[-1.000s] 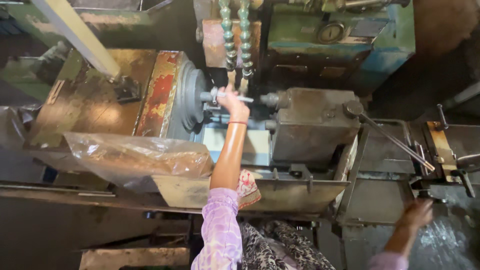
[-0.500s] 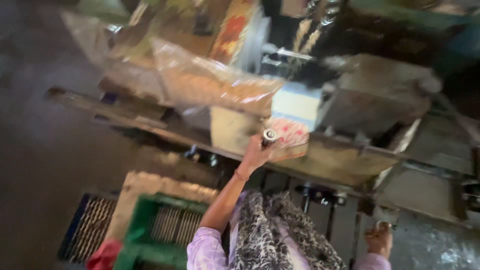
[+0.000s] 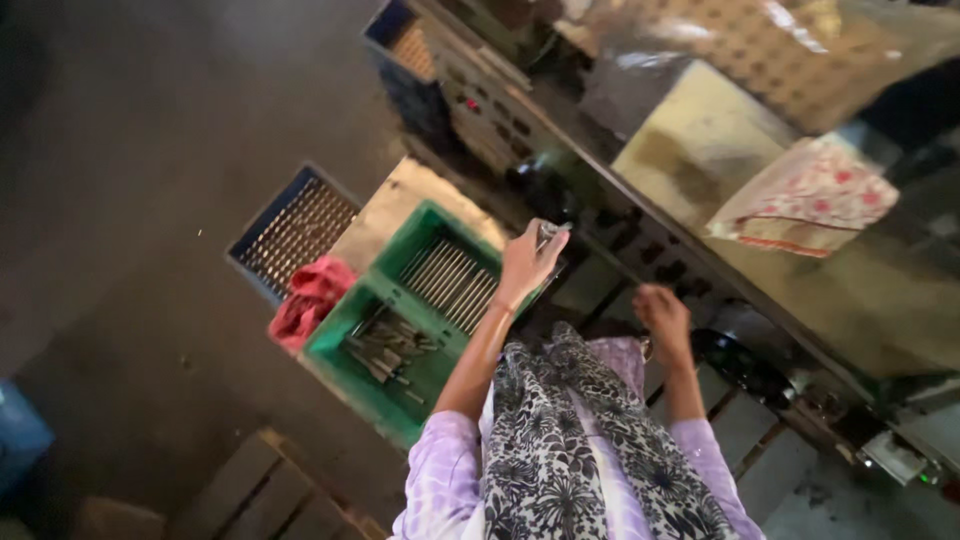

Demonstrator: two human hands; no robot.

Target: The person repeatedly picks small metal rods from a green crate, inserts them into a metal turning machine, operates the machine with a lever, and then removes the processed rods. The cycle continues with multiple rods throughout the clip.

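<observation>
Our left fingers (image 3: 540, 243) are pinched round a small shiny metal piece (image 3: 550, 233), which sits at the fingertips just above the far right edge of the green plastic crate (image 3: 345, 335). Below and to the left of it lie rows of thin grey metal rods (image 3: 447, 282), long axes parallel, running away from us toward the machine. The left hand (image 3: 525, 265) is clearly the nearer one to the crate, arm stretched forward and slightly down, wrist straight, lilac sleeve at the elbow. Our right hand (image 3: 662, 315) hangs loosely curled and blurred near the dark frame of the machine (image 3: 600, 200); we cannot tell whether it grips anything. A red cloth (image 3: 312, 298) is draped by the crate's left side, beside a blue mesh crate (image 3: 290, 230).
</observation>
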